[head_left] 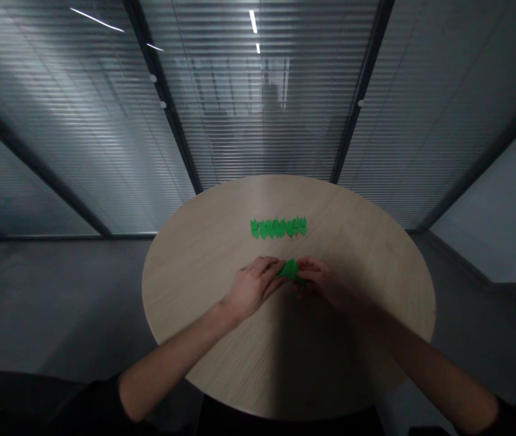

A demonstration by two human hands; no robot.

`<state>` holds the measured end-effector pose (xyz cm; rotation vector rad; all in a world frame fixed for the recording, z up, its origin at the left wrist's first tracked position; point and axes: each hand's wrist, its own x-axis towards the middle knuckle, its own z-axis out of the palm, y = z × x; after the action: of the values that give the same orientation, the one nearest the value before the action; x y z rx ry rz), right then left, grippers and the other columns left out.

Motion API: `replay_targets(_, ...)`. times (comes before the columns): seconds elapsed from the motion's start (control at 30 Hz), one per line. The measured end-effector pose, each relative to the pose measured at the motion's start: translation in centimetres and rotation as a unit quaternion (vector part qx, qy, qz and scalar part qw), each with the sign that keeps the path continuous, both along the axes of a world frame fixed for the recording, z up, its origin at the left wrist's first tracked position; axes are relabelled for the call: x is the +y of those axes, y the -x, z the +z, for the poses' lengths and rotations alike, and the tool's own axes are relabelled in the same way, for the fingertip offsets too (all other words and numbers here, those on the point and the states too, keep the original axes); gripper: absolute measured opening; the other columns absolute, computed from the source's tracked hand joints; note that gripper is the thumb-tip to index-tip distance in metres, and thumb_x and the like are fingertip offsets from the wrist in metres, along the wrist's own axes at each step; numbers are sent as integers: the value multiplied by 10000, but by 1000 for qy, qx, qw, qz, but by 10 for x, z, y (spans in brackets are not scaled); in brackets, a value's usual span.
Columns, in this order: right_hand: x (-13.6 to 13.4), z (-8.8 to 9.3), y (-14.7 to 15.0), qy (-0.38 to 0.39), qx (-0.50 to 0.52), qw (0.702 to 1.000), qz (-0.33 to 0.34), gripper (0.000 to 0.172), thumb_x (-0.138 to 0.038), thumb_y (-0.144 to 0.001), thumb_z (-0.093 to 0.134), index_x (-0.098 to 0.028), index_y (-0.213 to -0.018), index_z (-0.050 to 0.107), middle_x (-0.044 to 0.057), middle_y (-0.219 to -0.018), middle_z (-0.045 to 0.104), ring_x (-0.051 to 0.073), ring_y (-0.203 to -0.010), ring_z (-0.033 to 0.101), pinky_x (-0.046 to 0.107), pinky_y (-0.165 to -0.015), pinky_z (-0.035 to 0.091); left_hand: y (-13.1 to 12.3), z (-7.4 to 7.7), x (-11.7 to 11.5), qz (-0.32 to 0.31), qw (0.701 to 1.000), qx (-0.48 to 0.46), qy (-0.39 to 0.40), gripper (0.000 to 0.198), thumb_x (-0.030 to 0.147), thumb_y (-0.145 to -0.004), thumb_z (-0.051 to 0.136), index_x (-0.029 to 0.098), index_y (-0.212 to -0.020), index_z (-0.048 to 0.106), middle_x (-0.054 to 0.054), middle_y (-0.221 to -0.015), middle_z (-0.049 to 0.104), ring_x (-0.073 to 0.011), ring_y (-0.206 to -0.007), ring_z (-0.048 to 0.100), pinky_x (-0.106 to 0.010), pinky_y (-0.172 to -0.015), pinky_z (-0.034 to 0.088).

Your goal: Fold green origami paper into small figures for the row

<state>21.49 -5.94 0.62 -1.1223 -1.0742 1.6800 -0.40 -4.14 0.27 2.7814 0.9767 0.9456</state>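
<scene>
A small piece of green paper (289, 269) is held between both hands, over the middle of the round table. My left hand (255, 283) pinches its left side between thumb and fingers. On its right side my right hand (316, 277) grips it with bent fingers, partly in shadow. The paper looks folded, though its exact shape is too small to tell. Just beyond the hands, a row of several small green folded-paper pieces (278, 227) lies side by side on the table, each with pointed tips.
The round wooden table (185, 272) has a light grain, and a dark shadow falls across its near right part. Behind it stands a glass partition with blinds (267, 139) and dark frames. Grey floor (80, 303) surrounds the table, and a pale wall (503, 200) rises at right.
</scene>
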Motion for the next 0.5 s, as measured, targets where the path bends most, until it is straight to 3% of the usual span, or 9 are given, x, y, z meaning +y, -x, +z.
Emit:
replay_targets(0.17, -2, -1, 0, -17, 3, 1000, 3, 257, -335, -737, 770, -207, -928, 655, 31, -883, 664, 158, -700, 637, 295, -580, 573, -1, 4, -8, 4, 1000, -2, -17, 335, 312, -1032, 464, 144, -1277, 619, -140, -1092, 651, -251, -964, 641, -359, -727, 577)
replay_targets(0.4, -8, 3, 1, -30, -3, 999, 13, 245, -339, -766, 765, -210, -945, 657, 24, -876, 667, 154, -714, 637, 290, -630, 555, -5, 6, -11, -20, 983, -148, 106, 212, 297, -959, 617, 179, -1130, 656, -112, -1035, 616, -232, -977, 585, -386, -832, 534)
replay_targets(0.5, -8, 3, 0, -34, 6, 999, 28, 257, -342, -770, 763, -207, -956, 648, 20, -852, 671, 153, -695, 640, 293, -635, 548, -6, 7, -8, -28, 976, -168, 132, 190, 313, -941, 653, 190, -1084, 667, -97, -999, 653, -231, -956, 590, -399, -835, 512)
